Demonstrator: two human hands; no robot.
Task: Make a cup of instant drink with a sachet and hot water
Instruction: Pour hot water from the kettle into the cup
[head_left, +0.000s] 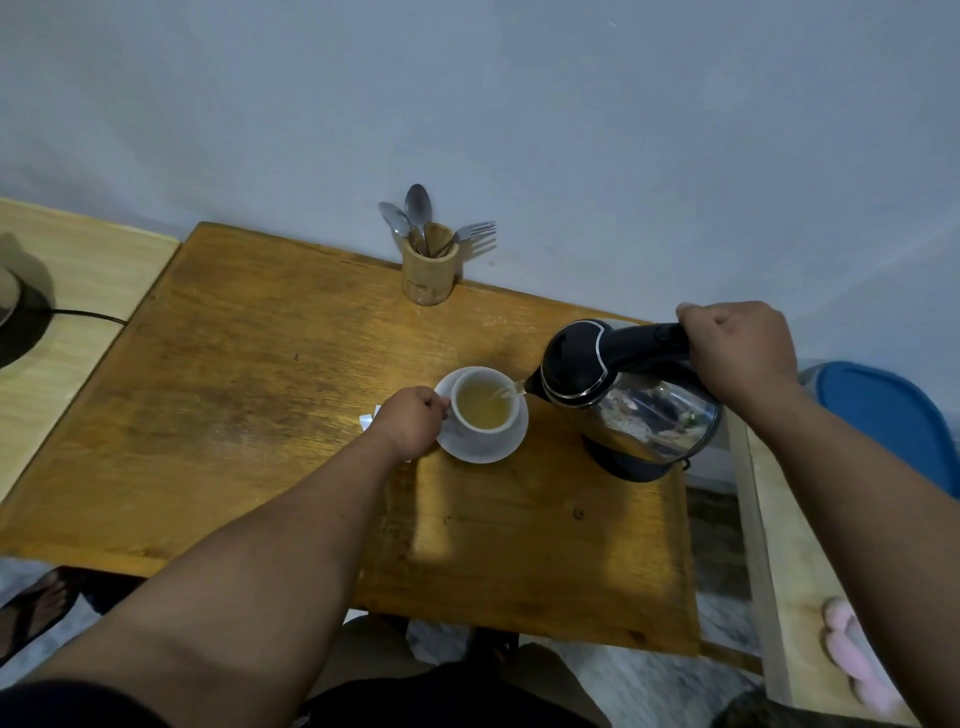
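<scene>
- Cup (485, 410) stands on saucer (483, 449), mid-table (249, 395).
- Kettle (623, 400) right of cup, tilted, spout over cup rim.
- Holder (429, 273) with spoons and fork at table's far edge, behind cup.
- Sachet (368, 419) just left of saucer.

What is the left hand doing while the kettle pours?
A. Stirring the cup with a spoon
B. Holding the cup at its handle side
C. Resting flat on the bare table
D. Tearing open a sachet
B: the left hand grips the white cup at its handle side on the saucer, while the right hand tilts the kettle over it.
</scene>
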